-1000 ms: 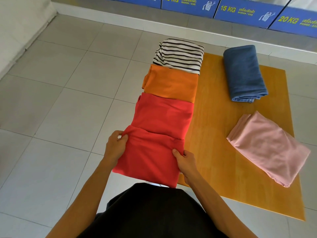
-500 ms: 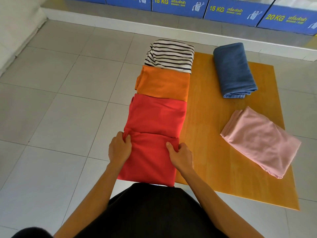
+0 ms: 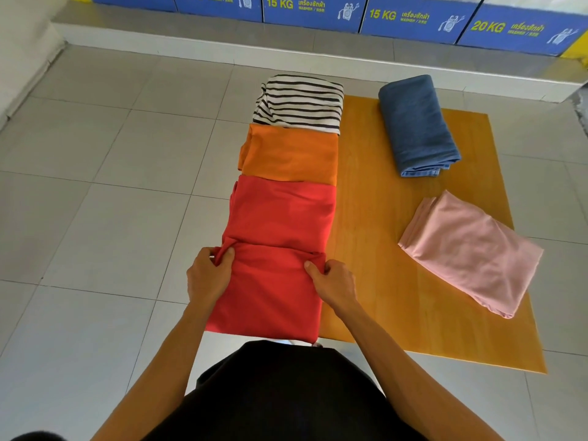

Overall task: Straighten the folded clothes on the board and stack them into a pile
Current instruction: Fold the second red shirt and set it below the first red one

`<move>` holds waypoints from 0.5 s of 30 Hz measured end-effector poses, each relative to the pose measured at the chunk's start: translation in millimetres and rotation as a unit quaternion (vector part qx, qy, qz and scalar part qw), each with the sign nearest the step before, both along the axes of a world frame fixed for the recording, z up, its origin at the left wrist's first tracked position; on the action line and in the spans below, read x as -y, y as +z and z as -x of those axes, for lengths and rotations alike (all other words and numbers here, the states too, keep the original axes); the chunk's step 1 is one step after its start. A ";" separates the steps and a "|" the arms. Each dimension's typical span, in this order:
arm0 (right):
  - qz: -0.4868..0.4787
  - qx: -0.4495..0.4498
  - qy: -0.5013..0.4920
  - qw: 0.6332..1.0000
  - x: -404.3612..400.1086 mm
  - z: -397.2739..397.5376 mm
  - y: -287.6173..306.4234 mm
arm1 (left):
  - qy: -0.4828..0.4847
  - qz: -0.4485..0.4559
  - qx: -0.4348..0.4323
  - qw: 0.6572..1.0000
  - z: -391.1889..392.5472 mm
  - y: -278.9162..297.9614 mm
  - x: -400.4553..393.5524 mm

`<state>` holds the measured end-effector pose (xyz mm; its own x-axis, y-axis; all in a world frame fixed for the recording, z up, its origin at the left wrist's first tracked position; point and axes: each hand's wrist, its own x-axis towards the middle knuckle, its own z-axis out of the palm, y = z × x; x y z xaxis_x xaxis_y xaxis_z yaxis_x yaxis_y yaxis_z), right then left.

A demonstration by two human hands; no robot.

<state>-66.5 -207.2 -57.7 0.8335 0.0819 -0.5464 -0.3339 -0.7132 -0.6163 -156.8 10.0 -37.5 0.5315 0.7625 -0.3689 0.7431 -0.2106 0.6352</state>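
A wooden board [image 3: 381, 256] lies on the tiled floor. Along its left edge folded clothes form a row: a striped one [image 3: 300, 105] farthest, an orange one [image 3: 291, 154], a red one [image 3: 281, 211], and a nearer red one [image 3: 269, 297] that overlaps it. My left hand [image 3: 206, 275] pinches the near red garment's far left corner. My right hand [image 3: 334, 283] pinches its far right corner. A blue folded garment [image 3: 415, 125] and a pink one [image 3: 467, 249] lie askew on the board's right half.
Grey floor tiles [image 3: 105, 218] surround the board. A raised ledge [image 3: 222, 49] with blue washer panels [image 3: 416, 17] runs along the back. My dark clothing [image 3: 280, 396] fills the bottom of the view.
Both hands slid from the near red garment's sides up to its far corners and now bunch the cloth there.
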 end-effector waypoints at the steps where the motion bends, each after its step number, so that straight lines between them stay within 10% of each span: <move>1: -0.002 -0.005 0.006 1.000 0.7 -0.2 1.0 | -0.002 0.004 -0.004 1.000 0.9 1.7 -0.6; 15: -0.093 0.023 -0.077 0.992 41.6 -28.0 26.1 | -0.090 -0.077 0.110 0.987 -56.6 44.3 52.8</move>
<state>-38.5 -248.7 -31.5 0.8675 0.0469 -0.4952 -0.3993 -0.5279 -0.7496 -100.2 -42.8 6.7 0.7183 0.6858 -0.1167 0.5321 -0.4336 0.7272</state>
